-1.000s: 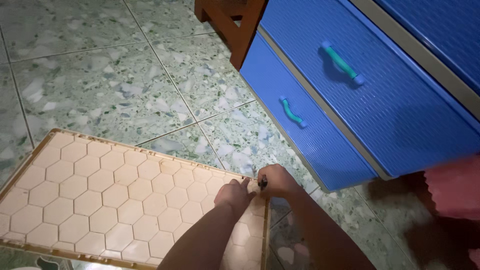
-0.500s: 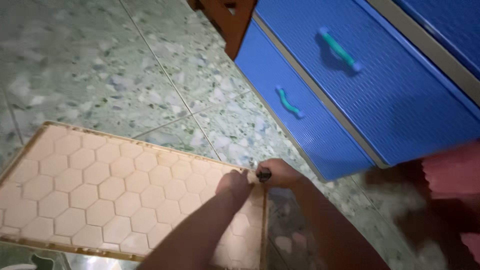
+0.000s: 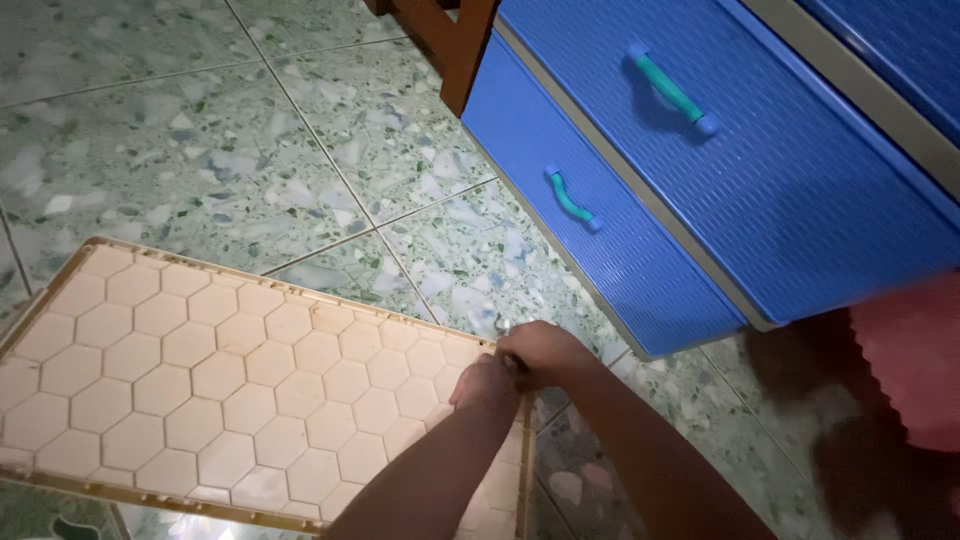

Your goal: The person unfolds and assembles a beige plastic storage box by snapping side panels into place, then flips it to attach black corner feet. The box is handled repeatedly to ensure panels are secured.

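Note:
A beige plastic panel (image 3: 200, 370) with a honeycomb pattern lies flat on the tiled floor. Both my hands meet at its far right corner. My left hand (image 3: 485, 385) rests on the panel's corner with its fingers curled. My right hand (image 3: 545, 352) is closed around a small dark metal piece (image 3: 502, 326) that sticks out just past the corner. What exactly the piece is cannot be told.
A blue plastic drawer cabinet (image 3: 720, 190) with teal handles (image 3: 572, 198) stands to the right, next to a brown wooden leg (image 3: 462, 40). A pink object (image 3: 910, 360) sits at the right edge. Green speckled floor tiles (image 3: 200, 150) surround the panel.
The view has shifted slightly. My hands stay together at the panel's corner, with the small metal piece now a little further left of my right hand.

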